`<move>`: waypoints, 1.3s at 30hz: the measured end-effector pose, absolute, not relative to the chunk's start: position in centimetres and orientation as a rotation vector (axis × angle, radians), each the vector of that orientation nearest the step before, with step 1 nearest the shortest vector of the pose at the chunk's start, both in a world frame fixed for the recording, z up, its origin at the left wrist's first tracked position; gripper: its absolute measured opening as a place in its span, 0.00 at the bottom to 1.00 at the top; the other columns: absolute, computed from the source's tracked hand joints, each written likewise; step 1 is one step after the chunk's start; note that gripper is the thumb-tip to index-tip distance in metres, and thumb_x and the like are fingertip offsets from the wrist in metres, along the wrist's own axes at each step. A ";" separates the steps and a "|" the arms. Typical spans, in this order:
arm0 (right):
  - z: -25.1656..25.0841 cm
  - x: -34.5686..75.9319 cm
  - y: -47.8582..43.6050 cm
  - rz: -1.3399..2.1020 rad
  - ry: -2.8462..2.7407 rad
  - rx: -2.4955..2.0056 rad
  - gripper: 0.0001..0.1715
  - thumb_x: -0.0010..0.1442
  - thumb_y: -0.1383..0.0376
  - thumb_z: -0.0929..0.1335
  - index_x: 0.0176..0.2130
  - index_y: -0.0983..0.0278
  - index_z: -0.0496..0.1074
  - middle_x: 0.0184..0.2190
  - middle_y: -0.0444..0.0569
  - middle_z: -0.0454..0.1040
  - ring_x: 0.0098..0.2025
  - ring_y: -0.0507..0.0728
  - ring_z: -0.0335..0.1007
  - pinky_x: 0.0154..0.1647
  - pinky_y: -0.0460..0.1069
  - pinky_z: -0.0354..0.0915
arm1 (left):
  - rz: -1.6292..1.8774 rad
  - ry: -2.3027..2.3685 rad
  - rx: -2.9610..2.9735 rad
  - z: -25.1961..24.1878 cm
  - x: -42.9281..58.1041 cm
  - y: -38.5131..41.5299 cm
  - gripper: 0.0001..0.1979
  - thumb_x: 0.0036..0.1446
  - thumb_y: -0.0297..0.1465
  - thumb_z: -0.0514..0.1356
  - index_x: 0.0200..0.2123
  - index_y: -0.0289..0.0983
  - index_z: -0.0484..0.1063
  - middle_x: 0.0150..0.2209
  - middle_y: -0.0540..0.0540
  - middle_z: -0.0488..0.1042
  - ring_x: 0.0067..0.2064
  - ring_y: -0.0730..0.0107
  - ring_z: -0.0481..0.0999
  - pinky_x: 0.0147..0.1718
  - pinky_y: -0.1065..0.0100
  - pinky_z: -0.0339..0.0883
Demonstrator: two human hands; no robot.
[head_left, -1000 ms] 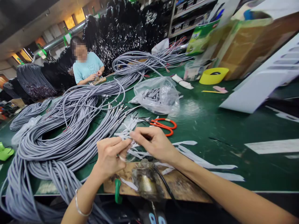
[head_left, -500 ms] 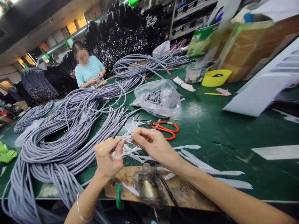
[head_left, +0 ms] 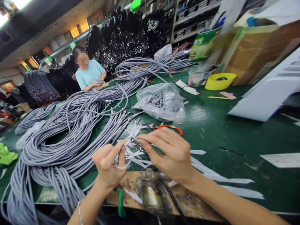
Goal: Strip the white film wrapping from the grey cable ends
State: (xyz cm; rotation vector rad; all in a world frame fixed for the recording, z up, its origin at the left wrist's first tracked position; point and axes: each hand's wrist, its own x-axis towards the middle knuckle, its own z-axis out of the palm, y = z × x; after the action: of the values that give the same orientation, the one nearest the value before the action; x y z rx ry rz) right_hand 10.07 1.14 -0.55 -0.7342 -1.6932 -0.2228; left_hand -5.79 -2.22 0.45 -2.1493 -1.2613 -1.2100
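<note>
Just beyond the wooden board (head_left: 128, 182), the left hand (head_left: 110, 162) pinches white strands (head_left: 128, 143); the right hand's (head_left: 167, 153) fingertips meet beside them, grip unclear. Looks midway: this piece seems unfinished, and loose white strips (head_left: 245, 191) beyond the board apparently await handling.
</note>
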 end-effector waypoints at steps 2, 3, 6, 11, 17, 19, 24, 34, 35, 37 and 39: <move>-0.5 10.2 1.1 -0.281 -1.703 -0.731 0.04 0.55 0.71 0.67 0.29 0.66 0.72 0.21 0.47 0.73 0.25 0.53 0.62 0.28 0.49 0.58 | -1.186 -1.238 -2.138 0.4 -5.7 -2.2 0.08 0.54 0.24 0.57 0.35 0.34 0.77 0.17 0.50 0.68 0.19 0.76 0.62 0.21 0.73 0.56; -0.4 10.2 1.0 -0.304 -1.713 -0.728 0.04 0.55 0.71 0.67 0.29 0.66 0.73 0.21 0.47 0.73 0.25 0.53 0.62 0.28 0.49 0.58 | -1.182 -1.228 -2.133 0.4 -5.7 -2.2 0.08 0.54 0.24 0.57 0.34 0.34 0.77 0.17 0.50 0.68 0.19 0.76 0.62 0.20 0.73 0.56; -0.4 10.3 1.0 -0.356 -1.737 -0.727 0.03 0.54 0.70 0.68 0.28 0.66 0.73 0.21 0.47 0.74 0.24 0.53 0.61 0.27 0.49 0.56 | -1.175 -1.210 -2.116 0.4 -5.7 -2.1 0.08 0.54 0.24 0.57 0.34 0.34 0.77 0.16 0.49 0.67 0.18 0.76 0.62 0.20 0.72 0.55; -0.3 10.4 1.1 -0.468 -1.783 -0.740 0.05 0.54 0.69 0.68 0.27 0.66 0.72 0.20 0.45 0.74 0.24 0.52 0.58 0.26 0.49 0.52 | -1.143 -1.169 -2.087 0.0 -5.6 -1.9 0.07 0.54 0.25 0.58 0.33 0.33 0.76 0.16 0.50 0.67 0.18 0.75 0.61 0.20 0.71 0.54; -0.8 10.0 0.6 -0.524 -1.837 -0.875 0.13 0.58 0.68 0.65 0.23 0.66 0.71 0.16 0.45 0.68 0.22 0.52 0.58 0.24 0.48 0.50 | -1.077 -1.154 -2.075 -0.2 -5.2 -1.8 0.06 0.54 0.26 0.58 0.31 0.33 0.76 0.16 0.50 0.67 0.18 0.74 0.60 0.21 0.70 0.53; -1.2 9.5 0.4 -0.472 -1.784 -0.928 0.14 0.59 0.68 0.63 0.23 0.66 0.70 0.16 0.45 0.67 0.21 0.51 0.58 0.23 0.48 0.50 | -1.093 -1.160 -2.108 -0.1 -5.1 -1.8 0.07 0.55 0.26 0.57 0.31 0.33 0.76 0.16 0.50 0.66 0.18 0.74 0.60 0.20 0.70 0.52; -1.4 8.9 1.2 0.251 -1.637 -0.916 0.18 0.62 0.64 0.60 0.22 0.64 0.64 0.16 0.42 0.63 0.18 0.48 0.57 0.19 0.44 0.53 | -1.138 -1.064 -2.185 -0.2 -4.8 -2.0 0.09 0.55 0.25 0.55 0.30 0.31 0.75 0.15 0.49 0.66 0.17 0.74 0.60 0.19 0.69 0.50; 0.3 10.6 1.9 0.402 -1.638 -0.703 0.09 0.55 0.61 0.67 0.32 0.65 0.71 0.20 0.42 0.65 0.19 0.47 0.56 0.18 0.42 0.54 | -1.573 -1.521 -2.388 1.0 -6.0 -1.8 0.12 0.57 0.30 0.54 0.28 0.33 0.76 0.17 0.50 0.68 0.19 0.77 0.62 0.18 0.74 0.54; 0.2 10.4 1.7 0.278 -1.714 -0.634 0.07 0.56 0.65 0.66 0.34 0.65 0.72 0.19 0.42 0.66 0.19 0.47 0.57 0.19 0.42 0.55 | -1.589 -1.542 -2.407 1.2 -6.1 -1.9 0.13 0.57 0.30 0.54 0.27 0.33 0.76 0.17 0.50 0.68 0.19 0.77 0.62 0.18 0.74 0.54; -0.1 10.0 1.5 0.052 -1.767 -0.541 0.08 0.58 0.70 0.64 0.35 0.66 0.74 0.18 0.43 0.67 0.18 0.47 0.58 0.20 0.42 0.55 | -1.605 -1.552 -2.448 1.4 -6.3 -2.0 0.13 0.57 0.30 0.54 0.26 0.33 0.76 0.17 0.50 0.68 0.19 0.77 0.63 0.19 0.74 0.55; -0.4 9.8 1.6 -0.068 -1.765 -0.524 0.09 0.58 0.71 0.64 0.34 0.68 0.75 0.16 0.43 0.66 0.18 0.47 0.57 0.19 0.42 0.55 | -1.619 -1.547 -2.472 1.4 -6.3 -2.1 0.13 0.57 0.31 0.54 0.25 0.33 0.76 0.17 0.50 0.68 0.19 0.77 0.63 0.18 0.74 0.55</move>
State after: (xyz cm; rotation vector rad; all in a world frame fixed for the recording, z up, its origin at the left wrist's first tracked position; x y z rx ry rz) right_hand 9.83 1.56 -0.40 -0.5244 -1.7647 -0.0684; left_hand -6.32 -2.10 1.40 -2.4720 -1.5467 -1.6191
